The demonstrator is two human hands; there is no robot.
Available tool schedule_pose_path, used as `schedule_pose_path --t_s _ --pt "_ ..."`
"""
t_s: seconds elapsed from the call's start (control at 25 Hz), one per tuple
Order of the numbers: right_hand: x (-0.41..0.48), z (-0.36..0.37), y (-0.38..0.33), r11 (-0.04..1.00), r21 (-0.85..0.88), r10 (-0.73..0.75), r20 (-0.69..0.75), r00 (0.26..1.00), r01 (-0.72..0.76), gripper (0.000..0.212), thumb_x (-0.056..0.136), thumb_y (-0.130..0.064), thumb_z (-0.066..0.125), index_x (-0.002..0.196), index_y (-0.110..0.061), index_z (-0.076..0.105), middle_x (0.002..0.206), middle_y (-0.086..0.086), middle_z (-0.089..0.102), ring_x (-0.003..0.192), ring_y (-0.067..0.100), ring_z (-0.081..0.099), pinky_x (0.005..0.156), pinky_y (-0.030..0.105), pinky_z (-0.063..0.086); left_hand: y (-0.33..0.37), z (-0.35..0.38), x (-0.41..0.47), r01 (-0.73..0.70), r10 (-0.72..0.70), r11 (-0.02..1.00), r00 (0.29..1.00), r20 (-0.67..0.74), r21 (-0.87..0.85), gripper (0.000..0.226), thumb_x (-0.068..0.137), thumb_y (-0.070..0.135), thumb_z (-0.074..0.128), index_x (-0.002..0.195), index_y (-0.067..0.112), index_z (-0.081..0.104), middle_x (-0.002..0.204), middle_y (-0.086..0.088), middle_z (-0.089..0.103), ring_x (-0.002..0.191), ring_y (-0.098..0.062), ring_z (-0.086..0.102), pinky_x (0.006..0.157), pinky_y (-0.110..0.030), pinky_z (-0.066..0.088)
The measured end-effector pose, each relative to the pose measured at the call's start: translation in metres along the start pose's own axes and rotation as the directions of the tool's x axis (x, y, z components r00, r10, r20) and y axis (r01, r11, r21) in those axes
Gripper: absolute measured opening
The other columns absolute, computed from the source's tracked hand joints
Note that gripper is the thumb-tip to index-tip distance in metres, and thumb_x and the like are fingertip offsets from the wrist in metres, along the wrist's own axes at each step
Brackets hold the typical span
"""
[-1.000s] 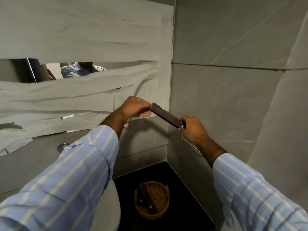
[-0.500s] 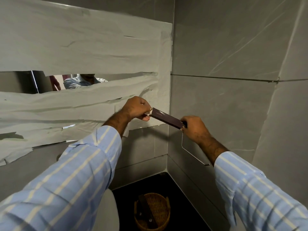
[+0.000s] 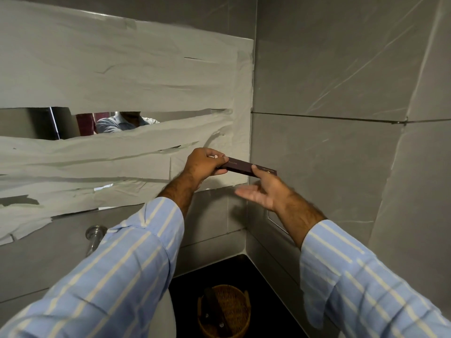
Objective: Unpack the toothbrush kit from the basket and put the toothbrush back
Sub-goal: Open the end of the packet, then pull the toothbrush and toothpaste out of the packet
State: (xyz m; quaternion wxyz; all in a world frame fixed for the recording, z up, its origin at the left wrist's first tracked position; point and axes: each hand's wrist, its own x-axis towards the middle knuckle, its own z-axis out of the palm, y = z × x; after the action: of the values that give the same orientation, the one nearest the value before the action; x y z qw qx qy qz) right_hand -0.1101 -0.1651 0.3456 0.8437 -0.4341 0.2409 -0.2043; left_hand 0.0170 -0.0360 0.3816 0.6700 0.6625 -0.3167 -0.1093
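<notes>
Down on the dark bench sits the wicker basket (image 3: pixel 224 311), a dark flat item lying inside. Up near the far wall, the left hand (image 3: pixel 205 162) pinches one end of the slim maroon toothbrush box (image 3: pixel 246 166); its gold print is too small to read. The right hand (image 3: pixel 266 191) is spread, one finger touching the box. Paper covers the mirror (image 3: pixel 122 93).

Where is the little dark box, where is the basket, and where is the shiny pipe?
dark box (image 3: pixel 240 165), head view, on its long top face between the two hands.
basket (image 3: pixel 238 311), head view, on its woven inside wall.
shiny pipe (image 3: pixel 94 236), head view, on its metal stem under the wall flange.
</notes>
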Motion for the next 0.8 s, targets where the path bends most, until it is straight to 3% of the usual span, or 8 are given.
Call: schedule_pose_path --t_s 0.08,0.24,0.32,0.4,0.52,0.64,0.72,0.8 --pt "0.004 0.01 -0.002 0.952 0.306 -0.011 0.08 0.997 -0.014 0.023 0.099 -0.018 0.054 0.111 0.002 0.053 0.133 0.033 0.054 0.121 0.045 0.058 0.09 0.048 0.055 0.0 0.0 -0.007 0.029 -0.024 0.995 0.998 0.06 -0.091 0.022 0.087 0.004 0.072 0.105 -0.007 0.071 0.113 -0.028 0.069 0.096 -0.036 0.074 0.08 -0.036 0.063" --pt "0.007 0.015 -0.008 0.893 0.441 -0.136 0.085 0.987 0.085 0.009 0.097 -0.002 0.054 0.098 0.004 0.06 0.116 0.03 0.064 0.114 0.039 0.063 0.08 0.044 0.059 -0.001 -0.01 -0.013 0.077 -0.046 0.951 0.993 0.11 -0.3 0.026 0.095 -0.001 0.058 0.121 -0.005 0.063 0.12 -0.026 0.065 0.1 -0.038 0.073 0.089 -0.04 0.06" --pt "0.006 0.015 -0.008 0.907 0.409 -0.153 0.101 0.983 0.099 0.007 0.096 -0.002 0.055 0.098 0.004 0.06 0.101 0.029 0.064 0.104 0.038 0.067 0.075 0.046 0.06 -0.004 -0.012 -0.014 0.024 -0.025 0.996 1.0 -0.015 -0.082 0.025 0.093 0.004 0.064 0.118 0.0 0.066 0.113 -0.025 0.069 0.09 -0.034 0.075 0.086 -0.043 0.061" --pt "0.006 0.017 -0.007 0.924 0.363 -0.165 0.103 0.981 0.117 0.007 0.096 -0.002 0.056 0.098 0.005 0.059 0.098 0.029 0.064 0.107 0.039 0.065 0.076 0.045 0.06 -0.01 -0.01 -0.015 -0.037 0.059 0.988 0.987 -0.15 0.149 0.023 0.086 0.012 0.075 0.106 0.002 0.07 0.099 -0.019 0.073 0.078 -0.029 0.074 0.081 -0.043 0.063" --pt "0.007 0.019 -0.01 0.939 0.283 -0.226 0.086 0.97 0.194 0.013 0.096 -0.003 0.057 0.106 0.005 0.059 0.098 0.025 0.066 0.105 0.037 0.067 0.073 0.039 0.063 -0.018 -0.001 -0.015 -0.064 0.104 0.983 0.966 -0.237 0.172 0.011 0.084 0.009 0.075 0.094 0.005 0.074 0.092 -0.014 0.074 0.068 -0.02 0.07 0.077 -0.037 0.064" --pt "0.007 0.02 -0.018 0.934 0.117 -0.346 0.07 0.936 0.337 0.01 0.097 -0.006 0.056 0.105 -0.001 0.059 0.1 0.019 0.068 0.092 0.03 0.071 0.071 0.033 0.064 -0.024 0.01 -0.015 0.061 -0.114 0.947 0.982 -0.153 -0.316 0.016 0.09 -0.003 0.056 0.099 -0.002 0.069 0.099 -0.023 0.074 0.073 -0.023 0.075 0.075 -0.031 0.064" --pt "0.008 0.024 -0.025 0.903 -0.044 -0.424 0.083 0.902 0.428 0.007 0.097 -0.008 0.056 0.102 -0.005 0.059 0.106 0.018 0.07 0.092 0.027 0.072 0.068 0.028 0.063 -0.028 0.017 -0.017 0.163 -0.22 0.759 0.975 -0.012 -0.631 0.02 0.093 0.001 0.052 0.11 -0.008 0.06 0.101 -0.026 0.07 0.084 -0.031 0.074 0.075 -0.034 0.064" --pt "0.008 0.029 -0.033 0.853 -0.213 -0.465 0.102 0.879 0.476 0.01 0.096 -0.012 0.058 0.104 -0.006 0.059 0.1 0.013 0.071 0.082 0.021 0.073 0.065 0.025 0.062 -0.035 0.022 -0.02 0.22 -0.269 0.583 0.961 0.069 -0.782 0.027 0.097 0.009 0.054 0.117 -0.009 0.054 0.108 -0.027 0.067 0.099 -0.038 0.069 0.085 -0.041 0.061"
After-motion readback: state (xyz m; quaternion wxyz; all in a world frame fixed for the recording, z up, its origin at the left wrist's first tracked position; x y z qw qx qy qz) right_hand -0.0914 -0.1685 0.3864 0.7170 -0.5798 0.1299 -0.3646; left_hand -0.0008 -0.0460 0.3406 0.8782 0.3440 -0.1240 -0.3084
